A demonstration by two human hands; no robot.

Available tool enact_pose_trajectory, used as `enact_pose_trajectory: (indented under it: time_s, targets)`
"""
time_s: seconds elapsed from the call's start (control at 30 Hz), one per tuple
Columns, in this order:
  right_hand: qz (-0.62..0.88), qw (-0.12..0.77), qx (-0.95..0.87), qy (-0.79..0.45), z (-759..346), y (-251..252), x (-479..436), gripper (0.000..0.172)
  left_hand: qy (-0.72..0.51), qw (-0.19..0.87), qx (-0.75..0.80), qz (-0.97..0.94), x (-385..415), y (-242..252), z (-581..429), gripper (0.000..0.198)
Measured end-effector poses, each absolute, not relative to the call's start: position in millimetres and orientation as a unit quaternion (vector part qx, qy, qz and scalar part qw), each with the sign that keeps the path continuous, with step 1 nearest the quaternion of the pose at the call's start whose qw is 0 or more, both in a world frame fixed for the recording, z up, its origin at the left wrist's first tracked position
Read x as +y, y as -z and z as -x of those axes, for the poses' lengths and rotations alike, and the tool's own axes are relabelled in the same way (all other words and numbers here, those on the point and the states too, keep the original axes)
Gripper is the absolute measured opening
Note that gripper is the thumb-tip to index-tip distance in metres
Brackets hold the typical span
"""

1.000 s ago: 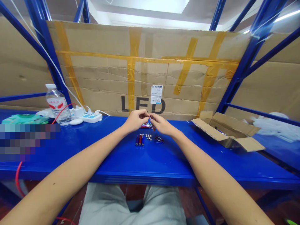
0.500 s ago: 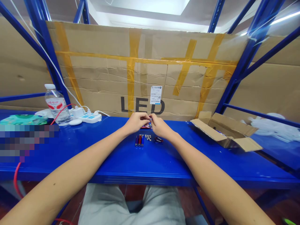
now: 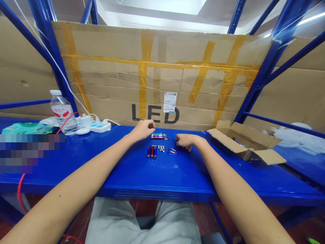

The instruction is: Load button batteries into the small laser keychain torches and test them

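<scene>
My left hand (image 3: 145, 129) hovers left of a small stack of metal tubes with carabiner clips (image 3: 158, 136); its thumb and fingers are bent with a gap between them and hold nothing visible. To the right of that stack, my right hand (image 3: 185, 141) is bent down low over the table with its fingers curled in; what they hold, if anything, is hidden. Closer to me lie several small metal tubes (image 3: 151, 152) side by side, blue and red. Several silver button cells (image 3: 160, 148) sit beside them. Red and blue carabiners (image 3: 173, 151) lie just below my right hand.
The blue table (image 3: 162, 176) ends at an edge above my lap. An open cardboard box (image 3: 248, 140) stands at the right. At the left are a water bottle (image 3: 62, 113), a white power strip (image 3: 100, 127) and a red cable (image 3: 19, 189). Taped cardboard (image 3: 106, 84) rises behind.
My hands were together over the tube stack and have parted. The right one has moved right and down towards the carabiners, the left one slightly left, uncovering the stack.
</scene>
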State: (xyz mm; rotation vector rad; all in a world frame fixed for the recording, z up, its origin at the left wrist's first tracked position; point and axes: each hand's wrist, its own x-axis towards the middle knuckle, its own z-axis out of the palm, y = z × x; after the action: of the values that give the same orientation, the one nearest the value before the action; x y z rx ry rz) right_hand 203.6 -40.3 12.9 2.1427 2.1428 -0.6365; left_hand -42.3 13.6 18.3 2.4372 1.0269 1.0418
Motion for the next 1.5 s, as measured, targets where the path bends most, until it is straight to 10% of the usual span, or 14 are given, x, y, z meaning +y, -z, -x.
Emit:
enact_pose_trajectory:
  time_s: [0.4, 1.5]
  targets:
    - [-0.683, -0.007, 0.697, 0.218, -203, -19, -44, 0.017, -0.113, 0.223, 0.500, -0.829, 17, -16, 56, 0.009]
    - [-0.627, -0.004, 0.749, 0.214, -193, -19, -47, 0.010, 0.008, 0.228, 0.519, -0.824, 9, -28, 52, 0.010]
